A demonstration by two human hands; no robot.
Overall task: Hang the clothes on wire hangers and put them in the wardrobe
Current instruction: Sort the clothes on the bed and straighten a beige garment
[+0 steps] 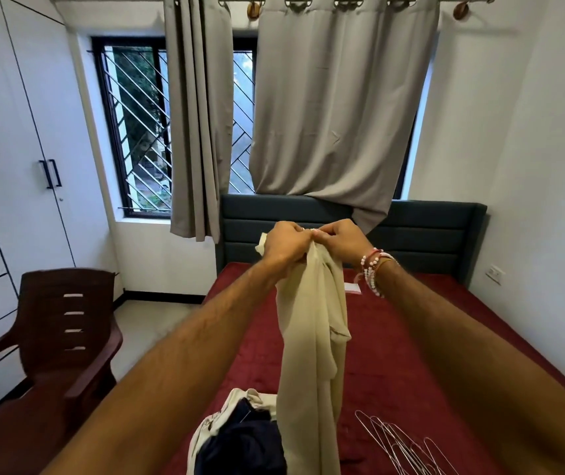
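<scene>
Above red bedspread [394, 337], left hand [282, 245] and right hand [339, 240] are pinching limp cream fabric garment [311, 337], which is risking slippage from bunching.

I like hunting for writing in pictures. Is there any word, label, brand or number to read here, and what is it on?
No text can be read anywhere in this view.
White tag on the red bed cover: too small to tell whether anything is printed on it.
Wall socket: no marking legible.
Cream garment held up by both hands: no visible label.
</scene>
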